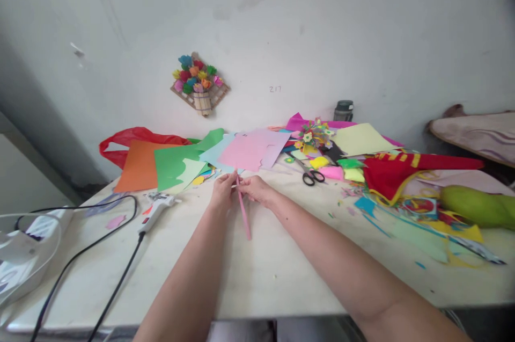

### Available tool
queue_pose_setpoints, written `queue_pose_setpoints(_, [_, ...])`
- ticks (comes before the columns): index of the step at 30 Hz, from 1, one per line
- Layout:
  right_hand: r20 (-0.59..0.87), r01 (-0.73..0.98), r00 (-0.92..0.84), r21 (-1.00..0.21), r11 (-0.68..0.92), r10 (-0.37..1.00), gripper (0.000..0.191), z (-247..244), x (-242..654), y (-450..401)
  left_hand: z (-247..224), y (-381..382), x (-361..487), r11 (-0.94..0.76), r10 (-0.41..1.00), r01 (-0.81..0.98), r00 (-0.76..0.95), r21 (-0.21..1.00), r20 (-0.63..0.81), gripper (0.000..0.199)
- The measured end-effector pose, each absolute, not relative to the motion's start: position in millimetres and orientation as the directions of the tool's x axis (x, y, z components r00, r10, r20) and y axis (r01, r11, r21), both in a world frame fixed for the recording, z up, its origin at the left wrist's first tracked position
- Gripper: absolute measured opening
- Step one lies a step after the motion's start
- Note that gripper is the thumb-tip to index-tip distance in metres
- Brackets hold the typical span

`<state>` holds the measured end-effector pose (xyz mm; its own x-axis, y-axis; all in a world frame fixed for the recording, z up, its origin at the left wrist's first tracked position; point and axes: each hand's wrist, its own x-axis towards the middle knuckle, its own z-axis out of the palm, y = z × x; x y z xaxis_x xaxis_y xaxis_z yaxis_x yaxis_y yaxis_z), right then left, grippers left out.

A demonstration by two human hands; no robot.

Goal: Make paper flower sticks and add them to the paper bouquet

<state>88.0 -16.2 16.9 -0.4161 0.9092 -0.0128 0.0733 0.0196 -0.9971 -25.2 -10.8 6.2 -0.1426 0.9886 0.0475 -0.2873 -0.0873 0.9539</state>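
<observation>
A: Fingers, L to R?
B: L hand (pixel 224 187) & R hand (pixel 255 188), both pinched nr closed on 1 pink strip (pixel 243 214), ctr, between 'em; tips blurry, some hidden.
A: Rest?
B: 1 power strip (pixel 53 227), near L, cut off; 1 glue gun (pixel 155 214), L; 1 pr scissors (pixel 313 177), far, R of ctr; 1 green fruit (pixel 469 205), R, cut off.

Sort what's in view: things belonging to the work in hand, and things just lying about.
Belongs to the work:
pink strip, held by left hand and right hand
likely glue gun, scissors, pink sheet

Apparently lying about:
dark bottle
red cloth with yellow trim
green fruit-like object
</observation>
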Motion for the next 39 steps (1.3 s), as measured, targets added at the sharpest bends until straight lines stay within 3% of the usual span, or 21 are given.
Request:
queue_pose_setpoints(4, [-0.076,0.110,-0.534,-0.994,-0.020,0.842,0.015,15,89,-19,7,-8,-28,-0.105,0.968,-0.370,-0.250,0.923,0.010,0.024])
queue_pose_setpoints(8, [-0.066,0.090,-0.657,-0.996,-0.009,0.751,0.016,16,90,-20,12,-6,-34,-0.100,0.965,-0.594,-0.252,0.798,-0.067,0.007])
queue_pose_setpoints(14, [-0.082,0.096,-0.707,-0.995,-0.020,0.703,0.016,21,98,-19,14,-4,-36,-0.155,0.965,-0.685,-0.259,0.712,-0.040,0.005])
queue_pose_setpoints(17, [-0.061,0.073,-0.619,-0.997,-0.020,0.783,0.016,18,97,-18,11,-4,-32,-0.149,0.964,-0.616,-0.264,0.774,-0.024,0.005])
queue_pose_setpoints(20, [-0.036,0.059,-0.464,-0.998,-0.010,0.885,0.017,15,95,-15,7,-6,-24,-0.093,0.989,-0.437,-0.146,0.895,0.031,0.017])
queue_pose_setpoints(24, [0.008,0.240,-0.396,-0.964,0.112,0.918,0.017,17,104,-3,7,-10,-20,-0.072,0.997,-0.311,-0.027,0.948,0.067,0.028])
queue_pose_setpoints(26, [0.054,0.488,-0.264,-0.854,0.181,0.963,0.018,21,119,7,8,-10,-22,-0.095,0.993,-0.313,-0.093,0.945,0.069,0.030])
queue_pose_setpoints(28, [0.210,0.793,-0.030,-0.590,0.151,0.977,0.018,26,137,17,8,-10,-24,-0.104,0.987,-0.312,-0.152,0.944,0.058,0.031])
queue_pose_setpoints(30, [0.233,0.934,0.041,-0.356,0.046,0.972,0.021,29,155,24,7,-8,-24,-0.097,0.985,-0.291,-0.162,0.952,0.051,0.032])
queue_pose_setpoints(32, [0.226,0.979,0.009,-0.200,0.037,0.974,0.025,30,168,30,6,-7,-22,-0.093,0.987,-0.254,-0.152,0.963,0.056,0.031])
queue_pose_setpoints(35, [0.135,0.991,-0.024,-0.130,0.042,0.990,0.031,32,176,38,4,-7,-20,-0.098,0.987,-0.200,-0.141,0.975,0.070,0.031])
queue_pose_setpoints(39, [-0.061,0.983,-0.026,-0.184,0.015,0.998,0.031,40,176,50,3,-9,-19,-0.099,0.987,-0.191,-0.147,0.977,0.071,0.031])
